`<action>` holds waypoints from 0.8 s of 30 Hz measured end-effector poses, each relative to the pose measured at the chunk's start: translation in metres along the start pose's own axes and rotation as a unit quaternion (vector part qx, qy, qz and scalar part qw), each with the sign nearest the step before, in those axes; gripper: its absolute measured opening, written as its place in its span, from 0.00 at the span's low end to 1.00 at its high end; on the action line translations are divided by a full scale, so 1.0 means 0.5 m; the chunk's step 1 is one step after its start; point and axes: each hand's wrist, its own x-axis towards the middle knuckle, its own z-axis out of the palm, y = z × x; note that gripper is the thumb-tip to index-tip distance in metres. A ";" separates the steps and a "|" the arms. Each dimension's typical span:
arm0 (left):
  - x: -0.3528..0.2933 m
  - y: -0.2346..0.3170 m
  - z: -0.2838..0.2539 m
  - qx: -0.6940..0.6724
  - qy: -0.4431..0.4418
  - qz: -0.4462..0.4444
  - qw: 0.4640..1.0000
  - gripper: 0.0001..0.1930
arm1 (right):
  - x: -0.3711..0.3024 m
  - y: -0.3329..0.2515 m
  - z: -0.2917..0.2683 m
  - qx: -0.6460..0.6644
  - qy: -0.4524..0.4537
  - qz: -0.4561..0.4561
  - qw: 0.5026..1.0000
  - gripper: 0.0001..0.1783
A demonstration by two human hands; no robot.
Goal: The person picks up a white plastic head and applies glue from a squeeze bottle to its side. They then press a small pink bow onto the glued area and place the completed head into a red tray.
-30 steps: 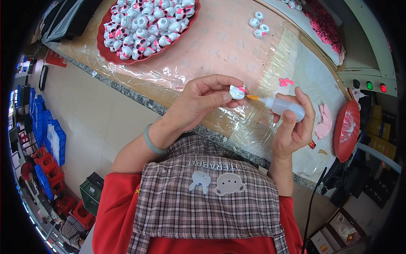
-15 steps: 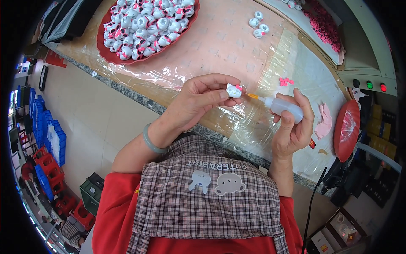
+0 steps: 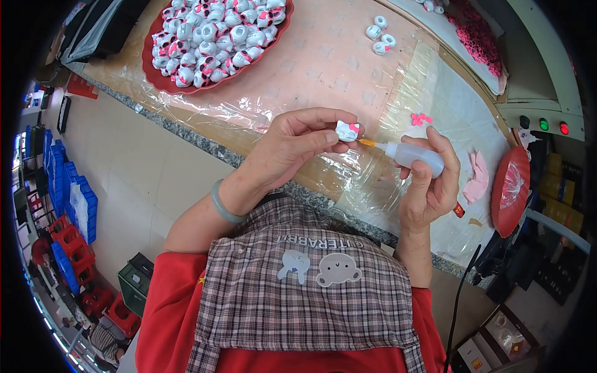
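1. Head view, left hand (image 3: 297,143): its thumb and fingers are pinched nearly together on a small white cat head (image 3: 347,131). The cat head is held up above the tabletop (image 3: 305,71), its face to the camera and a pink bow at its upper right.
2. Head view, right hand (image 3: 434,198): its fingers are curled partway around a pale, see-through bottle (image 3: 416,158), with the thumb against the near side. The bottle lies almost level, its orange tip (image 3: 368,143) pointing left at the lower right edge of the cat head. Whether the tip touches it, I cannot tell.
3. Head view, around the hands: pink bits (image 3: 421,119) lie in a small cluster beyond the bottle. Four white pieces (image 3: 373,32) sit together farther back. At the far left, a red tray (image 3: 153,81) is heaped with white and pink heads (image 3: 214,40).
4. Head view, right side: a pink cloth (image 3: 476,179) lies crumpled near the right hand, beside a red dish (image 3: 499,219) with clear plastic in it. Above the dish, a green light (image 3: 543,125) and a red light (image 3: 564,128) glow on a panel.
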 end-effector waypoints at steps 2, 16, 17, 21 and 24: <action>0.002 0.000 0.001 0.000 -0.005 -0.003 1.000 0.15 | 0.001 0.001 0.002 0.003 0.005 0.001 1.000 0.21; -0.002 0.007 -0.001 0.004 -0.007 -0.015 1.000 0.16 | 0.050 0.008 -0.070 0.259 0.099 0.169 0.946 0.19; 0.000 0.007 -0.002 -0.005 -0.006 -0.022 1.000 0.16 | 0.051 0.013 -0.084 0.262 0.100 0.217 0.935 0.21; 0.004 0.005 -0.011 -0.014 -0.034 -0.026 0.999 0.16 | 0.056 0.029 -0.099 0.188 0.079 0.295 0.934 0.18; 0.005 0.004 -0.012 -0.021 -0.030 -0.027 0.999 0.16 | 0.045 0.070 -0.106 0.096 0.058 0.304 0.946 0.17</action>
